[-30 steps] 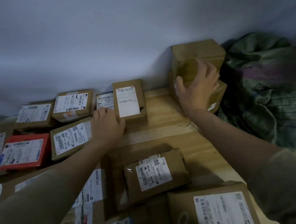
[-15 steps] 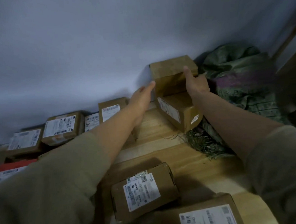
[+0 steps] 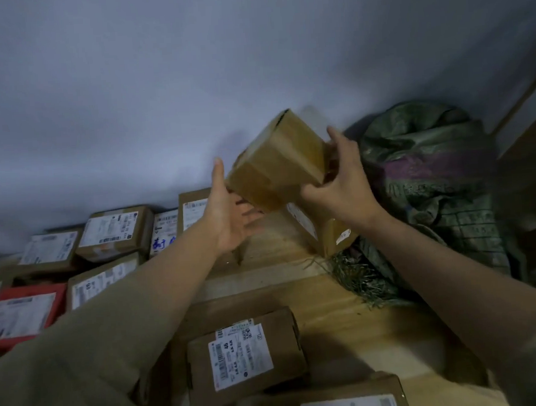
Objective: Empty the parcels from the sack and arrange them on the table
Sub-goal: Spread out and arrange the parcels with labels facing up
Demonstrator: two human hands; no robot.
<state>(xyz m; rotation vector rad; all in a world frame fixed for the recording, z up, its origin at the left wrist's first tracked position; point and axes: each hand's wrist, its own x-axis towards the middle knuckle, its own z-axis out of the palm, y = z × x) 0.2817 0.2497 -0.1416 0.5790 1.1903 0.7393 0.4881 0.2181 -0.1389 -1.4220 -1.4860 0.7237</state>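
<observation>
A plain brown cardboard box [image 3: 277, 164] hangs tilted in the air above the back of the wooden table [image 3: 346, 317]. My right hand [image 3: 344, 185] grips its right side, thumb up and fingers curled under the edge. My left hand [image 3: 230, 217] is flat against its lower left corner, palm up with fingers straight. The green and purple woven sack [image 3: 431, 177] lies crumpled at the right against the wall. Another brown box [image 3: 325, 234] stands on the table right under the lifted one, next to the sack.
Several labelled parcels lie in rows on the left, among them a red one [image 3: 25, 311] and a brown one [image 3: 114, 231] by the wall. Two more parcels [image 3: 241, 352] [image 3: 348, 402] lie near me. Frayed sack fibres [image 3: 359, 279] spread over the table.
My left hand left the parcels on the left and joined my right hand at the stacked boxes. The top box has come off the lower one and is now tilted in the air.
</observation>
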